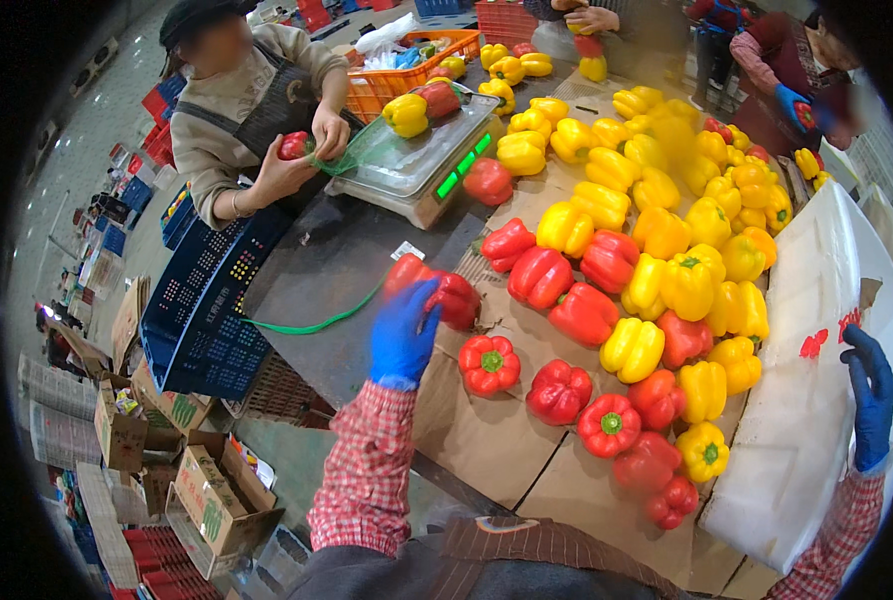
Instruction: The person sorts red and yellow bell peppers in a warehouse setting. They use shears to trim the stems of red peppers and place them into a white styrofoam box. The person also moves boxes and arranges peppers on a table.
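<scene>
My left hand (405, 330), in a blue glove, is at two red bell peppers in net; its fingers rest against the nearer red bell pepper (455, 300), and whether they grip it is unclear. A green net tail (319, 328) trails leftward from them over the dark tabletop. Far to the right, my right hand (870, 397), also blue-gloved, is raised by the white foam box (799, 360) with fingers apart and nothing in them. Between my hands, many red and yellow bell peppers (630, 349) lie on brown cardboard (506, 450).
Across the table, a person (251, 112) holds a red pepper and green netting beside a weighing scale (424, 165) bearing peppers. An orange crate (397, 79) stands behind it. Further people work at the far side. A blue crate (206, 307) and cardboard boxes (210, 502) are at left.
</scene>
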Available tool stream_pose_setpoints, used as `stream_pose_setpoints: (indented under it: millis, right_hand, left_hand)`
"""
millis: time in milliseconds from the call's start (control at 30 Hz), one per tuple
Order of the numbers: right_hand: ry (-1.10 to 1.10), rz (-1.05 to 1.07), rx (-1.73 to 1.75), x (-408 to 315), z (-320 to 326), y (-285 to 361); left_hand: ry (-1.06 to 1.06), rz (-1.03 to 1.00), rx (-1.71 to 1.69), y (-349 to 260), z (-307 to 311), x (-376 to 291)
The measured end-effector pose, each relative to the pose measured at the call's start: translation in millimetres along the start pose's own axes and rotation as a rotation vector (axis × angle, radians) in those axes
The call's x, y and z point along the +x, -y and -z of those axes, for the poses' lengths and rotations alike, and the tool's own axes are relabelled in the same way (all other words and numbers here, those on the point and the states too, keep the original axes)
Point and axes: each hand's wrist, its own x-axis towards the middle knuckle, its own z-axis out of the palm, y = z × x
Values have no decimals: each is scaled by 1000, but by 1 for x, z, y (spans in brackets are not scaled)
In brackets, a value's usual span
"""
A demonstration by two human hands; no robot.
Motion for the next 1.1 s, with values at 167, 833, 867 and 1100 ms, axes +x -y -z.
stream_pose_setpoints:
  millis: [167,833,867,1100]
  right_hand:
    - [-57,0,-168,-13,22,71]
    - [725,394,-31,52,-148,48]
    - [675,330,90,54,-145,58]
    - [711,33,975,53,-137,103]
  left_hand:
    - [193,-67,87,-8,-51,72]
    - [51,350,-1474,-55,-56,95]
    - [69,284,-1504,-73,-45,86]
    - [152,153,-1292,-166,-19,24]
